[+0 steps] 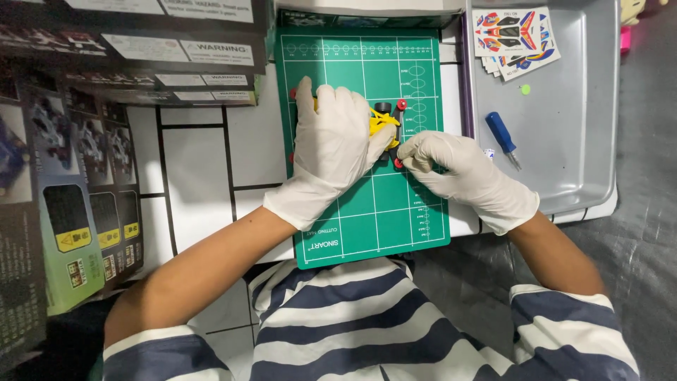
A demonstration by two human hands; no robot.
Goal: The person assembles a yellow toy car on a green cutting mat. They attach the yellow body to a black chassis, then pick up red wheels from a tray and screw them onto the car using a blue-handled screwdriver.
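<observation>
We are gripping the yellow toy-car chassis (381,124) with our left hand (331,144) while our right hand (451,166) is pinching its red roller (398,163), seemingly mid-fitting.

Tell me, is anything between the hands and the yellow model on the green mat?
Nothing visible. The left hand lies right on the yellow model, and the right hand touches its edge by a red wheel. The screwdriver lies apart in the grey tray.

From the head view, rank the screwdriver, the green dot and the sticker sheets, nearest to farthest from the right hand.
1. Screwdriver, in the grey tray just beyond the right hand.
2. Green dot, farther up the tray.
3. Sticker sheets, at the tray's far corner.
</observation>
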